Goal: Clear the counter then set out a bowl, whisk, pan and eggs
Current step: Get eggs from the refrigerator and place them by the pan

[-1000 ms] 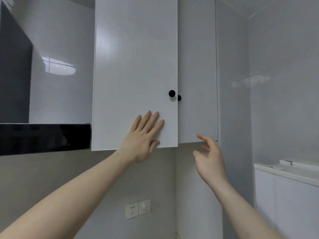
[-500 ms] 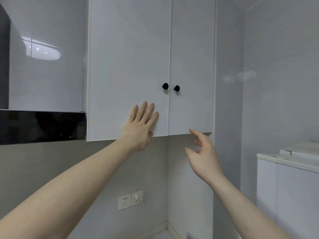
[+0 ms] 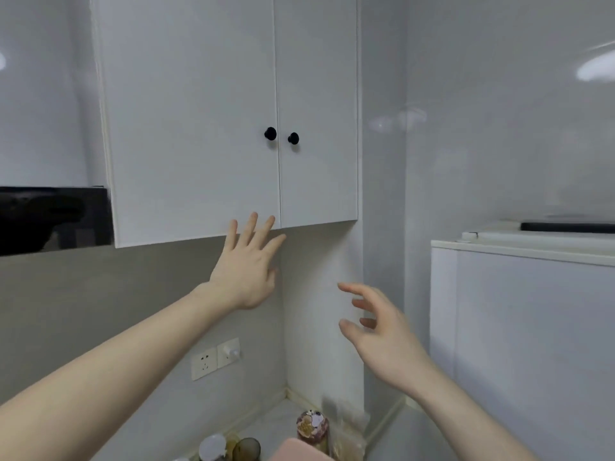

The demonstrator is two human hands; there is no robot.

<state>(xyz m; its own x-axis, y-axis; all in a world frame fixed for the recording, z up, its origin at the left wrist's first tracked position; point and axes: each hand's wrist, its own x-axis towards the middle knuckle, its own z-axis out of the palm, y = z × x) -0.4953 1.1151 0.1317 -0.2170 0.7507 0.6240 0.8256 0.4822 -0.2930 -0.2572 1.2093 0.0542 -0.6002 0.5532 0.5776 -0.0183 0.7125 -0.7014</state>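
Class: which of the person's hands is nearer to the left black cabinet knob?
Left. The left hand is just below the left knob, fingertips at the door's bottom edge; the right hand hangs lower and further right.

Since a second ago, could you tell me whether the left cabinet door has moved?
Yes. The left cabinet door stood ajar then, its edge out in front of the right door; now it is flush with it, and the left hand has dropped to its bottom edge.

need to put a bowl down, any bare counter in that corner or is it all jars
Bare counter shows only as a strip along the back wall below the socket, and beside the right wall. In front of it the jars, floral container and pink item crowd together. Both hands are in the air above.
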